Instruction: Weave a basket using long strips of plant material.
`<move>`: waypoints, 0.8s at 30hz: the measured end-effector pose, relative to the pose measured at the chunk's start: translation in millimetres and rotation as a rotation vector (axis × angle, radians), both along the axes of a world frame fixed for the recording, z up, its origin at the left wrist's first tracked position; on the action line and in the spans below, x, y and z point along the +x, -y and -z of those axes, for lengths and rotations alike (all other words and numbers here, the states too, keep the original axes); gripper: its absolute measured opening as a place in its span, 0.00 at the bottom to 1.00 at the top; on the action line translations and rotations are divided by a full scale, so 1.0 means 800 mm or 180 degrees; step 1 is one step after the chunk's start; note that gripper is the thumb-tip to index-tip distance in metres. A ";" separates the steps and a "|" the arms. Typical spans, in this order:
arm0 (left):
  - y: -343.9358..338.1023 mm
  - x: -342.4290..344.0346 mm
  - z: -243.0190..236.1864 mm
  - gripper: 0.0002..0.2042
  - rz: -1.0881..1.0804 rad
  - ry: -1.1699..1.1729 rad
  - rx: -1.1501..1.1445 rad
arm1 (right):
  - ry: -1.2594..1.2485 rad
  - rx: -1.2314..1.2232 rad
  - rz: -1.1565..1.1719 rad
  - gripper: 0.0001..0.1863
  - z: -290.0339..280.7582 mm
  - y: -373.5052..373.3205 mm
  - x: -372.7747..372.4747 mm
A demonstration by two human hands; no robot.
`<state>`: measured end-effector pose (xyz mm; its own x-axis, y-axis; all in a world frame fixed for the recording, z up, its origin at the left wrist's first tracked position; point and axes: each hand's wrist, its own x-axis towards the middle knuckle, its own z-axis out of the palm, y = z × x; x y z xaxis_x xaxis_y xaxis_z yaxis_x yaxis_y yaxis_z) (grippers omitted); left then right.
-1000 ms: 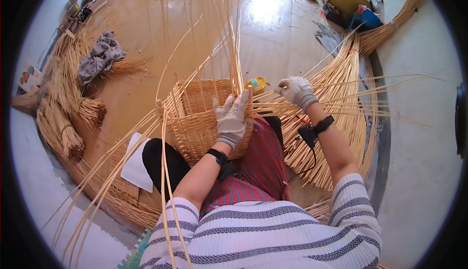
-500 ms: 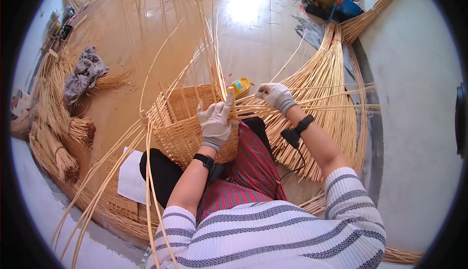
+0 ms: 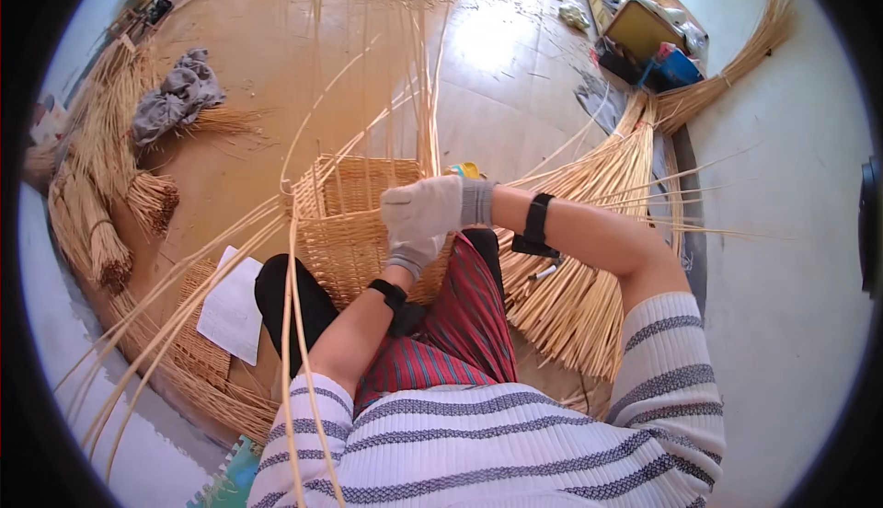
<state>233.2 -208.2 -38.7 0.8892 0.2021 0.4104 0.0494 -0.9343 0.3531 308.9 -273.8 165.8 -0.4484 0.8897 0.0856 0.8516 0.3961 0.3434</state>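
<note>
A square wicker basket (image 3: 336,250), partly woven, stands at my lap, with upright willow rods (image 3: 430,94) rising from its far side and loose rods fanning out left from its corner. My right hand (image 3: 425,209), in a pale work glove, lies across the basket's near right rim, fingers curled in; what they pinch is hidden. Just below it my left hand (image 3: 414,255), also gloved, is against the basket's near wall. The right hand covers its fingers, so their hold does not show. Both wrists wear black bands.
A large fan of rods (image 3: 589,278) spreads on the floor to the right. Rod bundles (image 3: 101,167) and a grey cloth (image 3: 179,98) lie at left. A written sheet (image 3: 232,310) rests on a woven panel (image 3: 193,324). A box (image 3: 635,34) with a blue container stands far right.
My right hand has moved left from the rods at the basket's right side onto the rim, over my left hand. The view has shifted slightly.
</note>
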 end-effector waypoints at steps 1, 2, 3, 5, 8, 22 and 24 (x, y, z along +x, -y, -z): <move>-0.007 -0.007 -0.003 0.21 -0.0078 0.0418 -0.0548 | 0.0077 0.0439 -0.0208 0.17 -0.008 -0.010 0.001; -0.017 -0.011 -0.006 0.19 -0.0112 0.0904 -0.1063 | -0.0140 0.0717 0.0293 0.16 -0.020 0.006 -0.001; -0.022 -0.027 -0.070 0.19 0.0230 0.1009 -0.2707 | -0.0350 0.0977 0.0927 0.16 -0.029 0.032 -0.012; -0.052 -0.035 -0.113 0.20 0.0551 0.1031 -0.4575 | -0.2324 0.2416 0.2693 0.16 -0.005 0.038 -0.023; -0.110 -0.045 -0.086 0.24 0.0562 0.0737 -0.5818 | -0.5268 0.1855 0.4446 0.19 0.075 0.068 -0.012; -0.013 0.092 -0.245 0.22 0.0320 -0.0092 -0.1671 | -0.2300 0.1241 0.5579 0.22 0.117 0.034 -0.034; -0.005 0.119 -0.209 0.27 0.0755 -0.0452 -0.1620 | -0.2489 0.1071 0.5814 0.21 0.107 0.021 -0.025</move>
<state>328.6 -204.0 128.9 0.9735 0.1314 0.1872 -0.0609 -0.6399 0.7661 289.2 -291.0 80.3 0.9969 0.0786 0.0045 0.0748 -0.9275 -0.3663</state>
